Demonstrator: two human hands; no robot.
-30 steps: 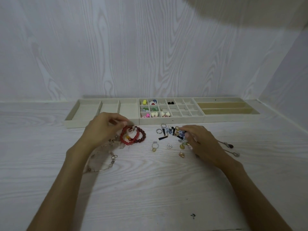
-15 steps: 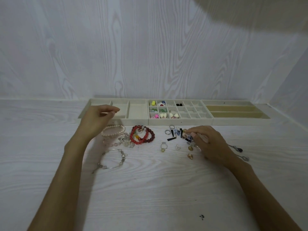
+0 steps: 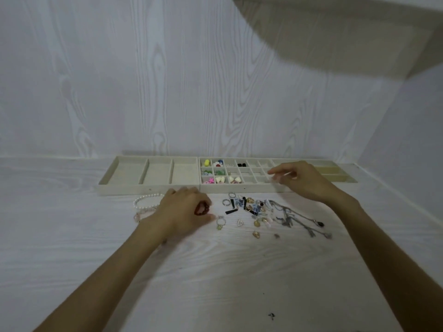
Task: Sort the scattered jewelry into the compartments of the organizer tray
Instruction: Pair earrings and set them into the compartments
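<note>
The beige organizer tray (image 3: pixel 148 189) lies along the wall: three wide compartments on the left, a grid of small cells (image 3: pixel 250 179) in the middle, long slots (image 3: pixel 335 174) on the right. Several left cells hold colourful pieces. My left hand (image 3: pixel 182 212) rests on the table in front of the tray, fingers curled on the red bead bracelets (image 3: pixel 202 209). My right hand (image 3: pixel 299 179) hovers over the grid's right cells, thumb and finger pinched on a small pale piece, too blurred to name. Rings, black bar earrings (image 3: pixel 232 210) and chains (image 3: pixel 299 219) lie scattered below it.
A pearl bracelet (image 3: pixel 145 200) lies left of my left hand, partly under the wrist. A ring with a green charm (image 3: pixel 220 223) and gold pieces (image 3: pixel 256 233) sit nearer me. A shelf (image 3: pixel 359 32) overhangs at top right. A side wall closes the right.
My left hand came down from the tray's left compartments onto the red bracelets. My right hand lifted from the scattered pile up to the grid of small cells. The view shifted.
</note>
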